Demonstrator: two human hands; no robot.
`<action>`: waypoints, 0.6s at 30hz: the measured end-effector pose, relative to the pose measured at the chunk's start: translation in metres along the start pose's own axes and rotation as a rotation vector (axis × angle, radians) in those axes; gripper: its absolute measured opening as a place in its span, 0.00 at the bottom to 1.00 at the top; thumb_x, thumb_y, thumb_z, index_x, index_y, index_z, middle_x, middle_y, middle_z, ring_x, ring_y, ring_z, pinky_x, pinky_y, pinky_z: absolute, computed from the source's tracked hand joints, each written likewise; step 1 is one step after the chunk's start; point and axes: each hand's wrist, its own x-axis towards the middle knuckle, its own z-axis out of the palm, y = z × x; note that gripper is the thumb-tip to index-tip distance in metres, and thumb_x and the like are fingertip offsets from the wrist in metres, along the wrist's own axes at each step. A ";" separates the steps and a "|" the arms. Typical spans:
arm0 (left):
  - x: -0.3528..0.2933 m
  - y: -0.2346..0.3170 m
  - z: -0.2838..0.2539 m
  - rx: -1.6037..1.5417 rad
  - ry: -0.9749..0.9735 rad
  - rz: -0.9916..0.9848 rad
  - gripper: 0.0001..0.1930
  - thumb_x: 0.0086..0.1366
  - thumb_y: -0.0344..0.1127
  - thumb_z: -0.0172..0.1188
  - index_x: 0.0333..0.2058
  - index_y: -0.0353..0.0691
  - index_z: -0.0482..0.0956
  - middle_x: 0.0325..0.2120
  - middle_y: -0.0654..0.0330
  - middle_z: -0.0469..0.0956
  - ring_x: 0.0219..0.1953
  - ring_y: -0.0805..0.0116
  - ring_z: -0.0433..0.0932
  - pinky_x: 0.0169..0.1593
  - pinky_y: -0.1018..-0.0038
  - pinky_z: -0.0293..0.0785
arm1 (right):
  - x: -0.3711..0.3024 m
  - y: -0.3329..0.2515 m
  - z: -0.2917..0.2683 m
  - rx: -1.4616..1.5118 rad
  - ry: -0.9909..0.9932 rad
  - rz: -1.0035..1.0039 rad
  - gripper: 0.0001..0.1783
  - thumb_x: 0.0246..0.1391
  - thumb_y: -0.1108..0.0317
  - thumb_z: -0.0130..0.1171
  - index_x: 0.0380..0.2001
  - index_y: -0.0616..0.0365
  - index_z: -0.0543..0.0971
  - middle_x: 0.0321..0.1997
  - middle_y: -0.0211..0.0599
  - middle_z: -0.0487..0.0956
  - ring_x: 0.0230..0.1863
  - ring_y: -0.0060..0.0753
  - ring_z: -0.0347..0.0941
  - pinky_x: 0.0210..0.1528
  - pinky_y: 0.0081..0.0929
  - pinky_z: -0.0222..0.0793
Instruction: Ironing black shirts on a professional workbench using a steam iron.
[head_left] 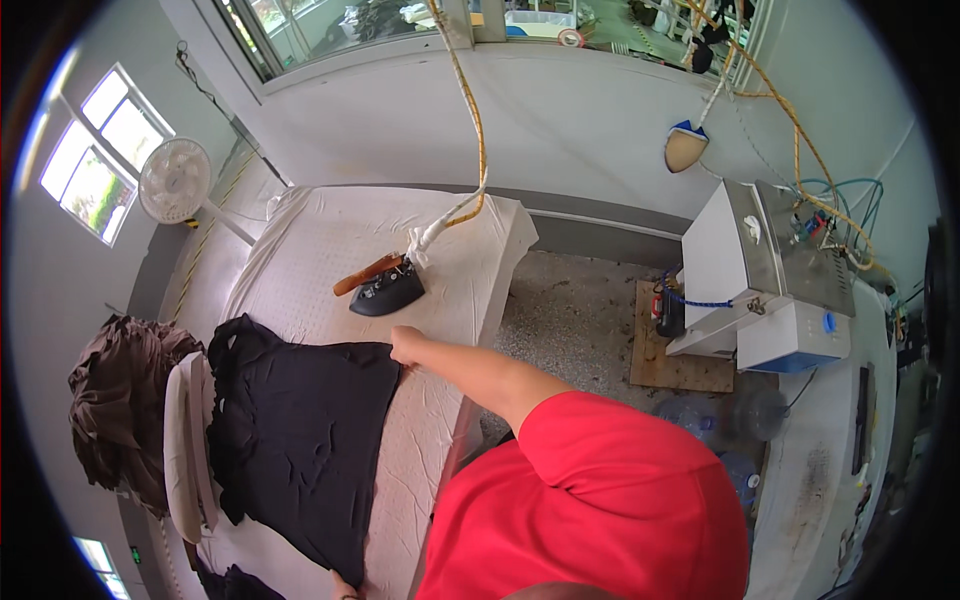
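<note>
A black top (pixel 300 430) lies spread and slightly wrinkled on the white cloth-covered ironing table (pixel 290 245). My right hand (pixel 404 345), at the end of an outstretched arm, has its fingers closed on the upper right corner of the top's hem. At the bottom edge of the picture, my left hand (pixel 344 586) pinches the hem's other corner; most of this hand is cut off. Beyond my right hand, a dark iron (pixel 388 292) with a brown handle rests on the cloth, touched by neither hand.
A padded board (pixel 184 450) stands along the table's left side, with brown garments (pixel 125 400) heaped beyond it. Another dark garment (pixel 238 584) lies at the bottom. The iron's wrapped cord (pixel 470 110) hangs from above. A white fan (pixel 175 180) and a steel-topped machine (pixel 720 270) stand nearby.
</note>
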 end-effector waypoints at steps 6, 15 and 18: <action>0.017 -0.019 -0.035 0.013 -0.040 -1.394 0.37 0.75 0.55 0.50 0.63 0.21 0.65 0.55 0.44 0.77 0.53 0.53 0.77 0.57 0.58 0.73 | -0.019 -0.040 -0.021 0.014 -0.141 0.052 0.30 0.46 0.50 0.71 0.40 0.70 0.84 0.49 0.64 0.82 0.51 0.55 0.81 0.55 0.44 0.76; 0.110 0.100 0.003 0.368 0.125 -1.326 0.45 0.66 0.74 0.48 0.40 0.27 0.85 0.42 0.35 0.82 0.50 0.41 0.81 0.53 0.50 0.75 | 0.004 -0.025 -0.026 -0.296 0.135 -0.004 0.42 0.57 0.31 0.57 0.38 0.69 0.85 0.45 0.62 0.83 0.49 0.59 0.81 0.51 0.50 0.75; 0.082 0.071 -0.014 0.516 0.082 -1.275 0.39 0.65 0.69 0.57 0.41 0.28 0.85 0.36 0.38 0.84 0.40 0.45 0.85 0.47 0.54 0.78 | 0.037 -0.011 -0.001 -0.309 0.175 -0.158 0.40 0.55 0.33 0.60 0.30 0.69 0.86 0.35 0.64 0.82 0.40 0.63 0.82 0.45 0.52 0.73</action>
